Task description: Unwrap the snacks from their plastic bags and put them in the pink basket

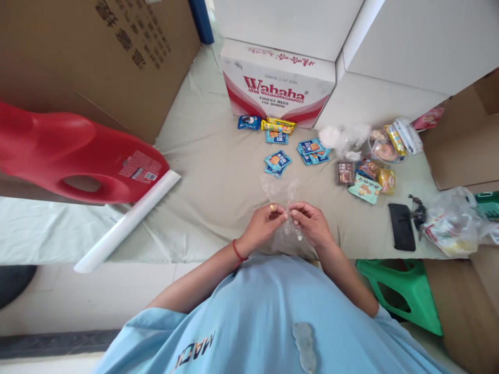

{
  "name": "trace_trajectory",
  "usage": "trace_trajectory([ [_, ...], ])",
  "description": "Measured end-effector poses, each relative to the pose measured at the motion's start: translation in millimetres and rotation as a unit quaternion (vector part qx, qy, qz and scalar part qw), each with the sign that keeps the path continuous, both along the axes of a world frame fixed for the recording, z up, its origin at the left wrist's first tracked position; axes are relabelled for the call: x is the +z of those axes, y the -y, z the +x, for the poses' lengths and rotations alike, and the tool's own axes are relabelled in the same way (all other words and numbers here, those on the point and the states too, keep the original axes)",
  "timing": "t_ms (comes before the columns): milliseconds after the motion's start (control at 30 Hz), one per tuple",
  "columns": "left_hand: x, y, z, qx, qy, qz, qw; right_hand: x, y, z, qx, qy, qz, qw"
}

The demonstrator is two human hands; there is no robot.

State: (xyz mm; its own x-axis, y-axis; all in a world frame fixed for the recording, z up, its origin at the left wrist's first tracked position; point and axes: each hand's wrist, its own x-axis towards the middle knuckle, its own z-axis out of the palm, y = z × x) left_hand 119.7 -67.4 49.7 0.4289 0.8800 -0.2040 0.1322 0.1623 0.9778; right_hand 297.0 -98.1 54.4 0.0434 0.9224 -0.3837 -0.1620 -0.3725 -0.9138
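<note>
Close to the table's front edge, my left hand (265,222) and my right hand (312,222) meet, thumbs and fingers pinching a clear plastic bag (279,188) between them. The thin film spreads beyond the fingertips and hangs below them; its contents, if any, I cannot make out. Just past the bag lie blue snack packets (278,161) in a small overlapping pile. A second pile of blue packets (313,151) rests to the right of it. Yellow-wrapped snack bars (277,125) and a dark blue packet (249,122) lie against the carton.
A Wahaha water carton (276,88) stands at the back. At left are a red plastic jug (105,150) and a white roll (128,223). To the right lie a brown cocoa packet (345,173), a pale green packet (365,189), a black phone (402,227) and a plastic bag of items (452,223).
</note>
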Motion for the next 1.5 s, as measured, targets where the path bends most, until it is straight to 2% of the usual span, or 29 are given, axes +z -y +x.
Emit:
trace_trajectory([
  [133,-1.8,-5.8,-27.1,0.073,0.043,-0.074,0.994,-9.5,2.8,14.5,-0.050,0.021,-0.020,0.998],
  [267,-5.1,-2.2,-62.8,0.207,0.084,-0.149,0.963,-19.9,7.3,32.3,-0.086,0.057,-0.015,0.995],
  [400,-15.3,9.5,-107.4,0.292,0.038,-0.207,0.933,-26.5,13.5,47.1,-0.071,0.096,-0.018,0.993],
  [500,-13.4,14.0,-135.4,0.372,-0.032,-0.180,0.910,-28.9,17.7,51.8,-0.048,0.130,-0.018,0.990],
  [600,2.5,6.8,-142.5,0.442,-0.064,-0.075,0.892,-29.7,19.2,50.3,-0.030,0.168,-0.008,0.985],
  [667,14.1,-4.9,-133.0,0.409,-0.070,-0.016,0.910,-29.4,18.6,47.4,-0.019,0.187,0.000,0.982],
  [733,18.7,-20.8,-115.6,0.310,-0.092,0.025,0.946,-28.2,18.0,44.7,-0.015,0.200,0.009,0.980],
  [800,12.7,-38.0,-96.1,0.197,-0.151,0.076,0.966,-26.6,19.1,44.0,-0.021,0.215,0.020,0.976],
  [900,-10.1,-56.0,-74.1,0.060,-0.266,0.181,0.945,-27.0,26.6,49.2,-0.050,0.253,0.036,0.966],
  [967,-26.1,-57.7,-67.9,0.001,-0.325,0.231,0.917,-30.7,35.7,56.4,-0.078,0.280,0.035,0.956],
  [1067,-42.1,-47.0,-68.9,-0.024,-0.380,0.271,0.884,-37.4,50.9,69.6,-0.087,0.302,0.015,0.949],
  [1133,-47.7,-37.3,-73.0,-0.026,-0.401,0.284,0.870,-36.7,57.2,79.8,-0.041,0.305,0.002,0.951],
  [1200,-51.1,-29.9,-77.6,-0.026,-0.419,0.294,0.859,-28.4,56.6,92.5,0.033,0.306,-0.009,0.951],
  [1267,-53.4,-25.9,-81.9,-0.030,-0.431,0.304,0.849,-13.6,46.2,107.5,0.077,0.310,-0.019,0.947],
  [1333,-54.9,-24.4,-85.3,-0.041,-0.436,0.317,0.841,2.7,23.9,122.2,0.057,0.326,-0.014,0.943],
  [1433,-55.5,-23.6,-88.3,-0.055,-0.437,0.334,0.833,18.5,-32.8,133.4,0.030,0.396,0.048,0.917],
  [1500,-55.1,-23.3,-88.9,-0.057,-0.437,0.336,0.832,19.6,-83.4,128.4,0.076,0.453,0.109,0.881],
])
